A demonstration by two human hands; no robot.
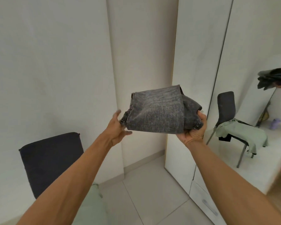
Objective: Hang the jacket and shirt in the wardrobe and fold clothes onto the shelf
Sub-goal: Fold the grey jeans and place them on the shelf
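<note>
Hands are held apart at either end of the folded grey jeans (156,111), raised before the wardrobe (193,54): left hand (118,127) splayed against the left edge, right hand (193,130) cupped round the right end. Folds are best kept if the jeans are carried level, supported underneath.

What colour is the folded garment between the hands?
The garment is faded dark grey; head view.
</note>
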